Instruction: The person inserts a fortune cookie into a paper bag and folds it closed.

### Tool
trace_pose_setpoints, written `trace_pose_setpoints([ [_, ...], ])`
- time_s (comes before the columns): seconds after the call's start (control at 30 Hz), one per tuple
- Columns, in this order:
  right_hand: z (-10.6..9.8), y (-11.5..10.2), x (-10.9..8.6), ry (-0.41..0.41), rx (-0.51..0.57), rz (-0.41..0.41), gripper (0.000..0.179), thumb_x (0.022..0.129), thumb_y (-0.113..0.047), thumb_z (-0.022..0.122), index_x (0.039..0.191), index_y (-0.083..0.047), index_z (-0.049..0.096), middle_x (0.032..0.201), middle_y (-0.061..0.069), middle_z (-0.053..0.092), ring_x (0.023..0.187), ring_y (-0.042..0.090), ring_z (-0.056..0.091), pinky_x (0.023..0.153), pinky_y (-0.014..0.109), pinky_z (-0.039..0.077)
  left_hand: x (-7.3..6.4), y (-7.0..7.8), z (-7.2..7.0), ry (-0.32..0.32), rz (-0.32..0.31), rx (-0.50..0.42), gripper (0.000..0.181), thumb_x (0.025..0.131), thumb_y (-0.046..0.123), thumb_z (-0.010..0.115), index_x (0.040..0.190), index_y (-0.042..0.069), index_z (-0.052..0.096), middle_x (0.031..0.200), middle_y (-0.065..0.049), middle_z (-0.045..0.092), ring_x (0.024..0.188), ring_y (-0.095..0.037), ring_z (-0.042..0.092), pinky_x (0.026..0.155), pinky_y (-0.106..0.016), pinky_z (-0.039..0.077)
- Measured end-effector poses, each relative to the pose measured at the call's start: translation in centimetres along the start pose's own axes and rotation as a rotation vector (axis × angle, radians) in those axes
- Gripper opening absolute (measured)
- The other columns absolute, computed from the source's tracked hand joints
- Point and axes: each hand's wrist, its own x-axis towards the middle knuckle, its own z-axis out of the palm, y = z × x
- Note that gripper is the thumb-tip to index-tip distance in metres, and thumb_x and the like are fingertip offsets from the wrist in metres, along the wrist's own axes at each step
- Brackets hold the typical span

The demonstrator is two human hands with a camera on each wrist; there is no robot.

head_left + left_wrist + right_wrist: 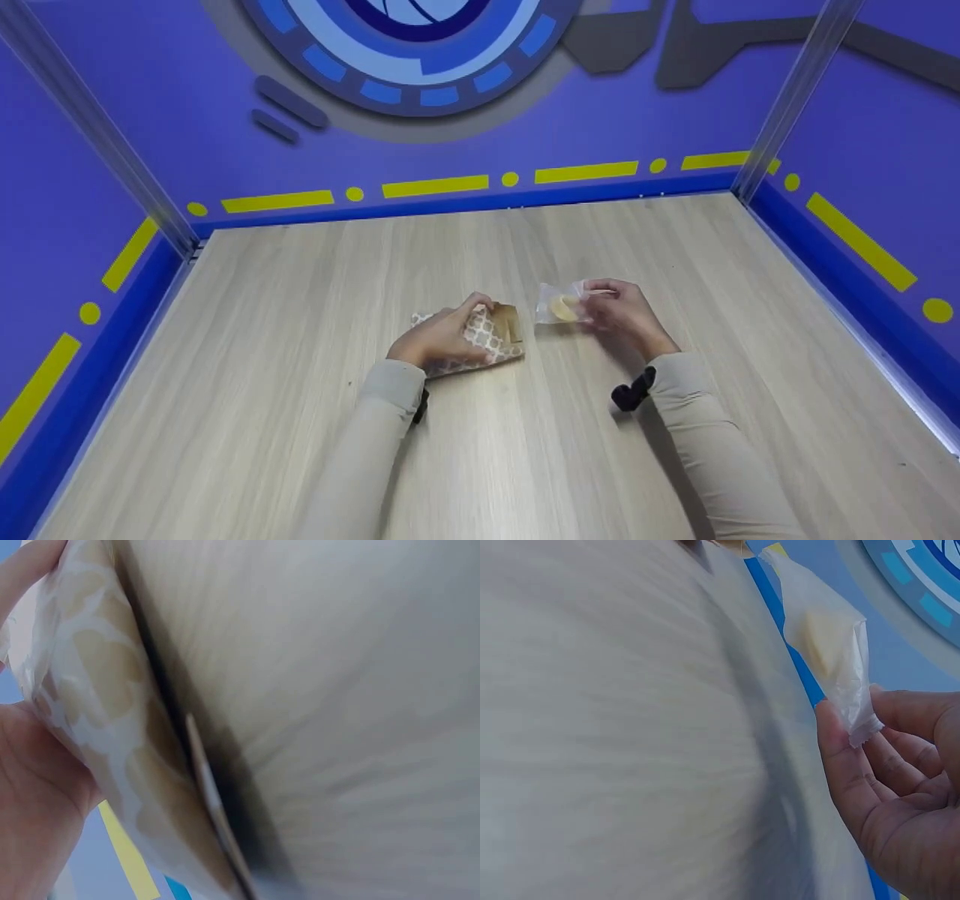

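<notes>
My left hand (437, 339) grips a small paper bag (496, 341) with a white and tan lattice pattern, low over the table. The bag's brown open end faces right. In the left wrist view, the bag (105, 667) hides some of the fingers. To the right, my right hand (628, 313) pinches a small translucent sachet (549, 306), held a short way from the bag's mouth. A pale yellow piece shows through the wrapper. The right wrist view has the thumb and fingers (911, 716) on the crimped end of the sachet (821, 630), with the other end pointing away.
Both hands work over a wood-grain table (285, 300). Blue-purple panels (172, 90) with yellow markings stand along its back and sides, joined by metal corner posts (787, 97). A black device (634, 390) is strapped at the right wrist.
</notes>
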Motion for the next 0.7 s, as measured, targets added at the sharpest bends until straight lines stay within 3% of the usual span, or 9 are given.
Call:
trace_pose_setpoints([
  [0.7,2.4,-0.6,-0.1,-0.084,-0.044,-0.002,0.049,0.081,-0.003,0.053,0.13,0.0,0.052,0.093,0.006,0.062,0.07,0.012,0.061,0.064,0.029,0.053,0.0,-0.1,0.0,-0.004,-0.012,0.007,0.076,0.071,0.038,0.08,0.133,0.038,0.035,0.094,-0.007,0.06,0.077,-0.021,0.055,0.066,-0.034,0.046],
])
